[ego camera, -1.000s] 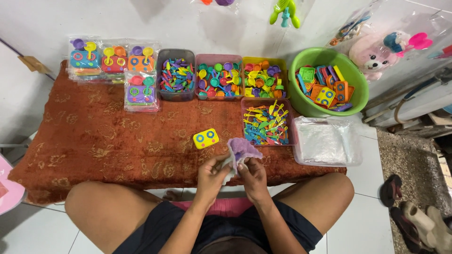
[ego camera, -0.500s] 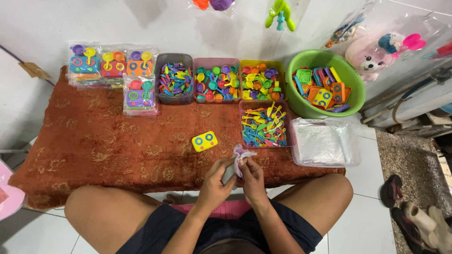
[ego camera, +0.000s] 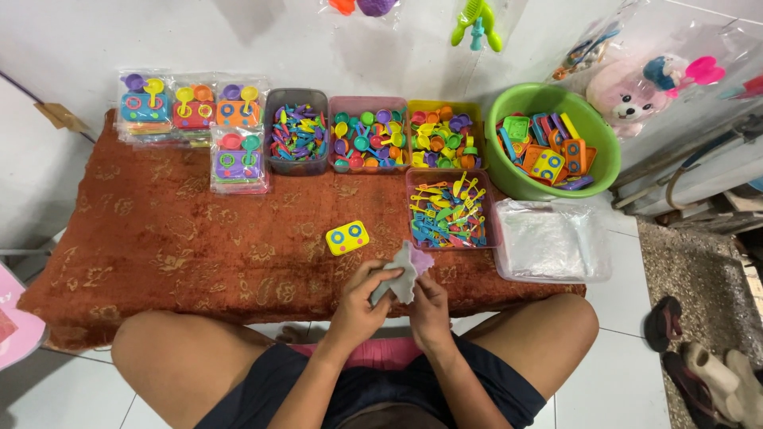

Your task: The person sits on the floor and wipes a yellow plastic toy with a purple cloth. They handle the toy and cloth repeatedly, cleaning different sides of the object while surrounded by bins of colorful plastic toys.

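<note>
Both hands meet at the near edge of the rug [ego camera: 159, 254], just in front of the person's knees, working a small clear bag [ego camera: 404, 274] that shows a pale purple tint. The left hand [ego camera: 362, 298] curls under it, thumb and fingers pinching the lower left part; the right hand [ego camera: 429, 306] pinches the lower right side, fingers pressed together on the film. The bag stands up between them, crumpled and limp, its top flopping toward the tray [ego camera: 449, 210] of small coloured utensils. It looks very light, thin and soft, likely slippery, so it would fold or slide rather than hold a shape; the best hold seems to be at the edges of its mouth, one side per hand, to pull it open without tearing. Whether anything is inside cannot be told. Just beyond the bag lies a yellow toy stove [ego camera: 347, 237] with two blue rings, apart from the hands. To the right sits a clear bin [ego camera: 552, 242] of more bags, and behind it a green bowl [ego camera: 509, 171] with more stoves. Three tubs [ego camera: 369, 135] of bright pieces line the far edge, with sealed packs [ego camera: 191, 119] at far left.
</note>
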